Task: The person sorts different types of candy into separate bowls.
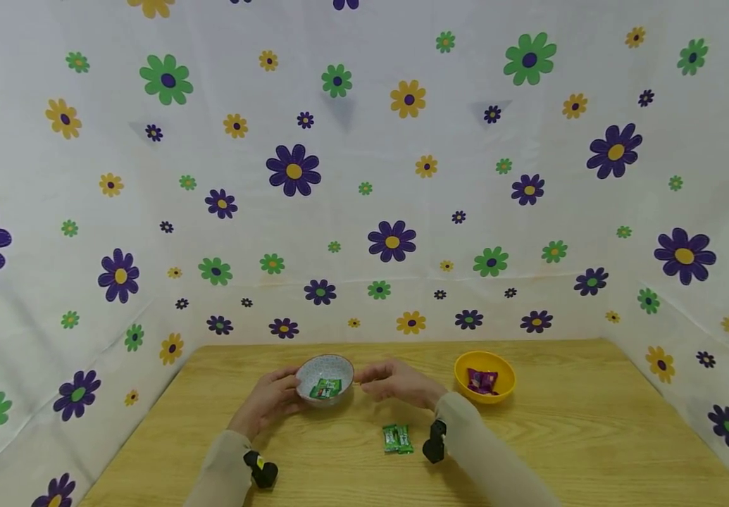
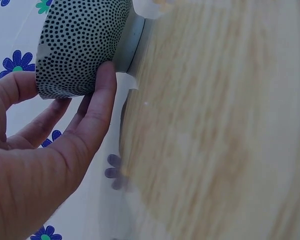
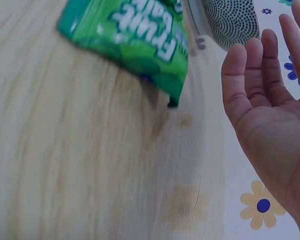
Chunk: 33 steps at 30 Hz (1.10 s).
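A speckled bowl (image 1: 325, 361) with a reddish rim holds green-wrapped candies (image 1: 326, 388) in the head view. My left hand (image 1: 273, 399) grips its left side; in the left wrist view, thumb and fingers (image 2: 106, 82) lie against the dotted outer wall (image 2: 82, 47). At the bowl's right side is my right hand (image 1: 402, 382), its fingers relaxed and nothing held. The right wrist view shows those fingers (image 3: 235, 75) loosely extended, fingertips close to the bowl (image 3: 232, 20). Nearer to me, two green candy packets (image 1: 398, 439) lie side by side on the table.
To the right, beyond my right forearm, stands a yellow bowl (image 1: 508, 375) with purple-wrapped candies (image 1: 482, 382) in it. The wooden table (image 1: 592, 422) ends at a white flower-print cloth (image 1: 364, 211) at the back and sides.
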Each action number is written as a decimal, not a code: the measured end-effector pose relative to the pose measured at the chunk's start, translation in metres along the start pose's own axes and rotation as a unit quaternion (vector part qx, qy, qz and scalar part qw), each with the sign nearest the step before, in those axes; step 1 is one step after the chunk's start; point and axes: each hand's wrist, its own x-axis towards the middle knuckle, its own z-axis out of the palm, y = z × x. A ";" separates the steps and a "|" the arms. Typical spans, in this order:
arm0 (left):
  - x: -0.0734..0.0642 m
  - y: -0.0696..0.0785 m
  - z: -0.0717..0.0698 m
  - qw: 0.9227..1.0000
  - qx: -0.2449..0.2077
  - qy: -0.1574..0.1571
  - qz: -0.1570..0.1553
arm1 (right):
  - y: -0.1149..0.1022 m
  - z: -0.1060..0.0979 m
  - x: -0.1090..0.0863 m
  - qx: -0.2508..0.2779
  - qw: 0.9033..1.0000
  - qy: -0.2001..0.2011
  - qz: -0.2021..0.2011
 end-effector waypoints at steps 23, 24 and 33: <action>-0.002 -0.007 -0.007 1.000 -0.019 -0.011 0.005 | 0.020 -0.030 -0.036 -0.092 0.986 -0.132 0.045; -0.002 -0.007 -0.007 1.000 -0.021 -0.010 0.003 | 0.020 -0.030 -0.037 -0.097 0.984 -0.139 0.047; 0.000 -0.005 -0.001 1.000 -0.015 -0.023 0.003 | 0.017 -0.034 -0.043 -0.108 0.976 -0.180 0.055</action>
